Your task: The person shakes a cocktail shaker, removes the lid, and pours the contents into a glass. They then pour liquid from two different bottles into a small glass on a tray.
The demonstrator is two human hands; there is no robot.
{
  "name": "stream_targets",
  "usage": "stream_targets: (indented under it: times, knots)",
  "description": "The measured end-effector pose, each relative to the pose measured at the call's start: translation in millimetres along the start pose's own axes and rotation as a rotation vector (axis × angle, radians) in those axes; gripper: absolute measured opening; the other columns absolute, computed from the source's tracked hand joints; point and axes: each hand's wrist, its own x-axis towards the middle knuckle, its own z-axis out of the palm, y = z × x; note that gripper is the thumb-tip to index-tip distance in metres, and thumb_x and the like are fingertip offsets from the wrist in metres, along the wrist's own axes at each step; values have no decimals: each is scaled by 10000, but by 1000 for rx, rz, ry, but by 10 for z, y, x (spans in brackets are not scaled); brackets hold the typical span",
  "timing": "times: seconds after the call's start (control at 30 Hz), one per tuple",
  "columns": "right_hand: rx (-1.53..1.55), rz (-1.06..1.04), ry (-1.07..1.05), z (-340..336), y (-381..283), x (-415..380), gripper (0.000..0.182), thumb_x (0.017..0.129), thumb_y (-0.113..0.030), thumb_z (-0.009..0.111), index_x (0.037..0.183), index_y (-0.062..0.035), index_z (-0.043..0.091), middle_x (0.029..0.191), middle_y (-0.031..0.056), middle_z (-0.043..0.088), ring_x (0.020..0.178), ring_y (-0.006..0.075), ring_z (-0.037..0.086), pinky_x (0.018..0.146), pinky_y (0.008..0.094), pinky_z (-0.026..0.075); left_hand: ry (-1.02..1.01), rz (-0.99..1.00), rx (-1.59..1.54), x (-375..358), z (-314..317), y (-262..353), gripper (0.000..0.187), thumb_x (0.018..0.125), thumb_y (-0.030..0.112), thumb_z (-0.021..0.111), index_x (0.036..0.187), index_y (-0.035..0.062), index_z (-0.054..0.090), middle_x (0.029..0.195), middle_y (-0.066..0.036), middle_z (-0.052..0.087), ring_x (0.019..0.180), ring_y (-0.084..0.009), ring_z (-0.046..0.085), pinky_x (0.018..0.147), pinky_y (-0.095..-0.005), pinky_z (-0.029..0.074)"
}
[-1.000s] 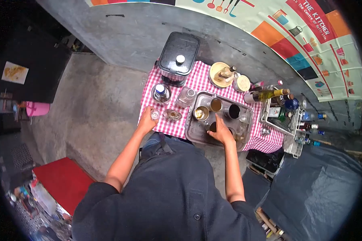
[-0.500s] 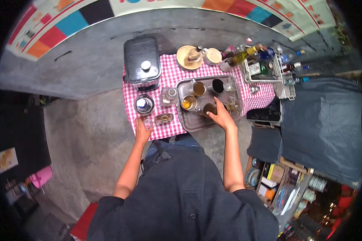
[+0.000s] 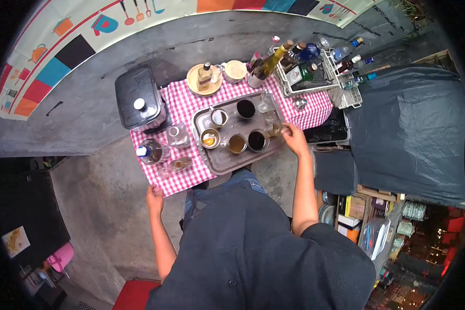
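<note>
My right hand is at the right edge of the brown tray, its fingers closed at a small glass. On the tray stand two cups of dark liquid, a cup of brownish liquid, a cup with something yellow and a metal-looking mug. My left hand is at the front left corner of the checkered cloth, fingers bent; whether they pinch anything is too small to tell. Near it are a clear glass and a small glass jar.
A black-lidded container stands at the back left, with a large bottle in front. Behind the tray are a wooden plate with a bottle, a green bottle and a wire basket of bottles. Shelves stand lower right.
The view has turned and shifted. My right hand has moved from the front cups to the tray's right side; my left hand has drawn away from the clear glass to the cloth's corner.
</note>
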Motion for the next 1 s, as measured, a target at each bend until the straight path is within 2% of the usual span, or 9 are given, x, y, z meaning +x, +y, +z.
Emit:
stream_targets:
  times: [0.07,0.17,0.27,0.37,0.57,0.6,0.67,0.87,1.0]
  knots:
    - [-24,84,63,-291,369,221,386,849,-78,630,1222,17,601,919,89,677,855,146,644,788,281,515,52,-17,-33,-102,121,-90,311,831,60,672,1121,-4,578,924,-112,643,855,-208,627,804,-335,508]
    - [-284,98,119,-683,1176,684,653,790,-226,732,1346,19,491,1100,178,647,901,236,661,838,353,521,140,-105,-76,-256,434,-250,275,846,67,665,1100,2,581,869,-74,633,797,-165,599,764,-308,494]
    - [-320,112,27,-952,1562,1101,917,749,-268,797,1448,62,303,1408,291,446,1233,343,540,1011,387,451,183,-209,-127,-483,853,-125,252,868,79,661,1094,4,580,827,-52,614,736,-132,570,705,-288,478]
    - [-290,141,-57,-1064,1582,1458,1017,679,-343,834,1435,86,307,1460,316,372,1378,385,375,1136,411,328,91,-260,-156,-687,1300,66,282,876,113,668,1117,-3,579,794,-46,609,737,-128,568,695,-286,478]
    - [-279,122,-182,-900,1423,1706,1041,641,-349,861,1429,62,320,1422,273,439,1324,375,446,1099,389,369,105,-189,-157,-1183,1919,629,285,875,116,665,1124,-7,602,853,-71,649,786,-145,600,735,-296,493]
    - [-246,33,-148,-857,1419,1682,980,648,-355,848,1400,50,369,1337,267,525,1224,393,534,1017,414,450,113,-191,-221,-1240,2001,684,275,874,118,668,1113,-6,610,867,-76,656,794,-146,603,737,-295,493]
    - [-459,-14,-94,-657,1610,1721,983,641,-365,851,1403,34,375,1297,258,551,1179,400,558,990,429,467,139,-240,-196,-1345,2101,939,275,872,111,663,1115,-6,610,876,-81,658,798,-146,604,740,-299,497]
    - [-435,-95,39,-615,1584,1709,856,625,-341,864,1291,31,477,1139,272,609,1063,420,593,907,466,490,218,-99,-85,-1224,2258,1251,418,826,142,712,1196,-2,580,907,-119,660,854,-202,629,819,-345,509]
    - [-430,-82,-16,-629,1618,1780,826,638,-297,858,1318,-26,476,1163,274,595,1049,412,601,937,446,490,293,-30,50,-850,2161,1589,599,820,147,697,1357,62,447,1183,-155,605,1014,-262,614,878,-342,495]
